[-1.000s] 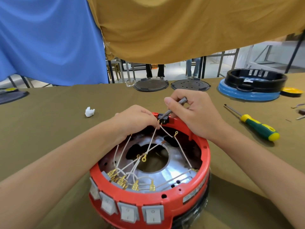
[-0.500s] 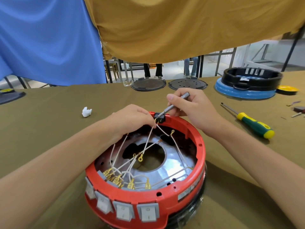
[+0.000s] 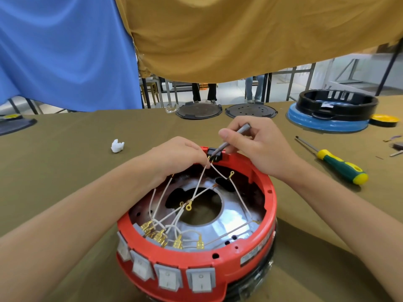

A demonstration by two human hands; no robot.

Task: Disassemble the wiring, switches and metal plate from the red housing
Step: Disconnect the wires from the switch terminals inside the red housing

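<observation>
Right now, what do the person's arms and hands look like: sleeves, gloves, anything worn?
Both forearms are bare to the frame edge, with no sleeves visible. The left hand and right hand are bare: no gloves, and no rings, watch or wristband visible. Nails look short and unpainted.

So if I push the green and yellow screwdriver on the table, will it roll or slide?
The screwdriver would probably roll: its handle looks rounded and it lies flat on the cloth. The cloth might slow it. It should lift stiff, handle end likely heavier.
</observation>
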